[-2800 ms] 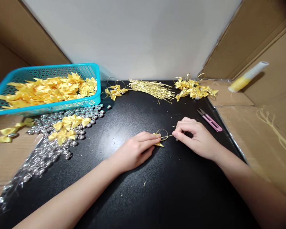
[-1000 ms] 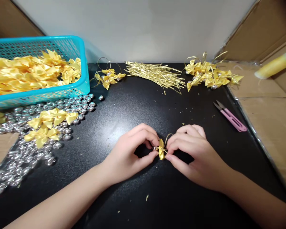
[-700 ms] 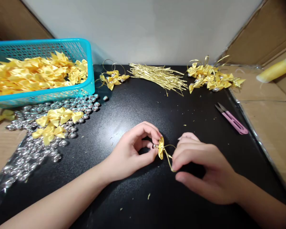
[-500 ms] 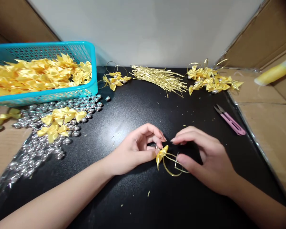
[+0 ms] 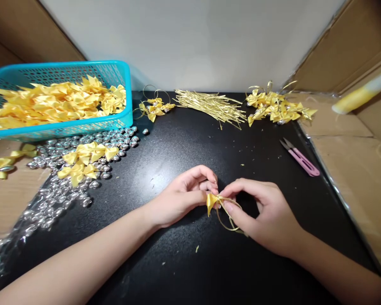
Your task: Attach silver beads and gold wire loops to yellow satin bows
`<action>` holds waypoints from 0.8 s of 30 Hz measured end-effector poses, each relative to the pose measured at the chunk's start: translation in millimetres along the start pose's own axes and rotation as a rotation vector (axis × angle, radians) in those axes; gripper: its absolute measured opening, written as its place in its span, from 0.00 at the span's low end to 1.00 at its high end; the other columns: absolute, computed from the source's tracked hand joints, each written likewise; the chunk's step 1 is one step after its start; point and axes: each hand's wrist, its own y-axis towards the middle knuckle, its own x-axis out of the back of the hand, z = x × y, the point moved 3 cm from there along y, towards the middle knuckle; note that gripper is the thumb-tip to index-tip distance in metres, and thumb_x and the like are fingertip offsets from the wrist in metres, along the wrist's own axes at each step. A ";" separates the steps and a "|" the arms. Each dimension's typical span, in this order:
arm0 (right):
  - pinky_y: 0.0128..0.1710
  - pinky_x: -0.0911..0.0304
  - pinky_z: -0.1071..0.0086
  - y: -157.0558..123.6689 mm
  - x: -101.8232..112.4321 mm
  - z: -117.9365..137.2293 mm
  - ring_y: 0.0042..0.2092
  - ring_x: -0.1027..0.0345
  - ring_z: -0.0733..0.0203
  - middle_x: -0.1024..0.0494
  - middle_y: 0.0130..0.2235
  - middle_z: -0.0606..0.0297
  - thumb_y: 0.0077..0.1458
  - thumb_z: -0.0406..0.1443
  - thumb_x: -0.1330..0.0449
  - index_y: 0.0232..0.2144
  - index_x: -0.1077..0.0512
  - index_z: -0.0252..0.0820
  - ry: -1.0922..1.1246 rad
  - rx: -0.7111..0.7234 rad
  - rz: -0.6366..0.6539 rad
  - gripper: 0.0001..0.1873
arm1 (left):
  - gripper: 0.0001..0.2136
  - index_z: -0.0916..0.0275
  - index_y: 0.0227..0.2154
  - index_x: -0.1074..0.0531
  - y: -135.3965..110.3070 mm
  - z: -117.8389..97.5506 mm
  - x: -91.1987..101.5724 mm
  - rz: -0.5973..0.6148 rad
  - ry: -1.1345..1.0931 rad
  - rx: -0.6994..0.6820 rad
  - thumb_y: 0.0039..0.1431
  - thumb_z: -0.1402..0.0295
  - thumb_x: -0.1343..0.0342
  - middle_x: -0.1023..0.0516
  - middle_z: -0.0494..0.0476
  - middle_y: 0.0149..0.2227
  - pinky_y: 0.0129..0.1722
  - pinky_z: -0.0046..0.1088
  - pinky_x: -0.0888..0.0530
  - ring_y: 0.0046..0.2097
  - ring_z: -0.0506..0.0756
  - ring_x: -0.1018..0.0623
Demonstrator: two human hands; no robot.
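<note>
My left hand [image 5: 180,197] pinches a small yellow ribbon bow [image 5: 212,201] between thumb and fingers, just above the black table [image 5: 184,271]. My right hand [image 5: 263,214] meets it from the right, thumb and forefinger closed on the thin gold cord [image 5: 228,218] that loops down from the bow. Both forearms rest low over the table's near half.
A turquoise basket [image 5: 82,127] of yellow bows sits at the back left. Silver beads [image 5: 66,178] and loose bows [image 5: 85,159] spread before it. Gold cords [image 5: 212,106] and finished bows [image 5: 277,109] lie along the back. Pink snips [image 5: 300,159] lie at the right beside cardboard [image 5: 352,169].
The right hand drew the gold cord down and out into a loop, then came back to the bow. The left hand kept hold of the bow throughout. The view shifted slightly.
</note>
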 end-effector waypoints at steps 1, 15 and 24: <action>0.28 0.34 0.72 0.2 -0.6 0.6 0.25 0.30 0.66 0.23 0.23 0.71 0.48 0.28 0.38 0.27 0.25 0.43 -0.017 0.013 -0.009 0.06 | 0.08 0.61 0.32 0.30 0.1 -0.1 -0.3 -0.007 0.000 0.002 0.51 0.77 0.38 0.29 0.49 0.30 0.37 0.25 0.27 0.33 0.47 0.26; 0.27 0.36 0.71 -1.3 0.9 0.7 0.24 0.30 0.65 0.23 0.22 0.70 0.48 0.27 0.38 0.22 0.28 0.42 -0.115 0.084 -0.083 0.07 | 0.11 0.61 0.37 0.31 -10.2 -10.6 -8.3 -0.001 0.776 -0.407 0.50 0.75 0.39 0.31 0.57 0.39 0.42 0.32 0.26 0.41 0.54 0.27; 0.28 0.35 0.71 -0.8 1.5 -1.4 0.25 0.30 0.65 0.24 0.22 0.71 0.51 0.28 0.40 0.24 0.28 0.43 -0.136 0.086 -0.069 0.07 | 0.03 0.63 0.32 0.26 -14.7 -18.6 -17.3 -0.136 1.155 -0.637 0.55 0.75 0.41 0.21 0.55 0.31 0.37 0.28 0.26 0.34 0.52 0.22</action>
